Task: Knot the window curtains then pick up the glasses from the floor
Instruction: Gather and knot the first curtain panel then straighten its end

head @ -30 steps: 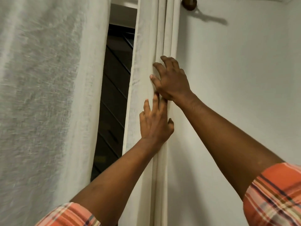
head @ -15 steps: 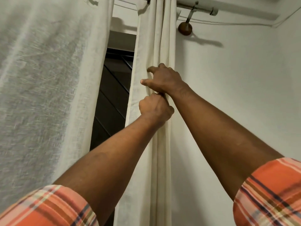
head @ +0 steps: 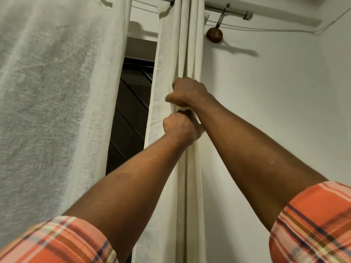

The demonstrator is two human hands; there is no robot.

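Both arms are stretched up in front of the person, and both hands are clamped on the same gathered curtain (head: 180, 44). The right hand (head: 187, 92) is the upper one, its fingers curled round the bunched folds so that the cloth puckers into creases just above its knuckles. The left hand (head: 180, 128) is a fist directly under it, touching it, and grips the same bundle of cloth. From that double grip the curtain runs straight up in narrow pleats to a metal rod (head: 233, 12), and below the grip it hangs down in long folds between the two forearms and out of sight at the bottom. Just to the right of the grip is a bare white wall (head: 284, 111), with the curtain's right edge lying against it. Above the hands and to the right, a round wooden knob (head: 214, 35) on the wall carries the slim bracket that holds the rod. To the left of the grip a strip of dark window (head: 131, 114) shows, and beyond it the other curtain (head: 57, 92) hangs loose and wide, well apart from both hands and close to the camera. Rolled orange plaid sleeves, the left sleeve (head: 57, 242) and the right sleeve (head: 313, 224), sit far below the grip at the lower corners.
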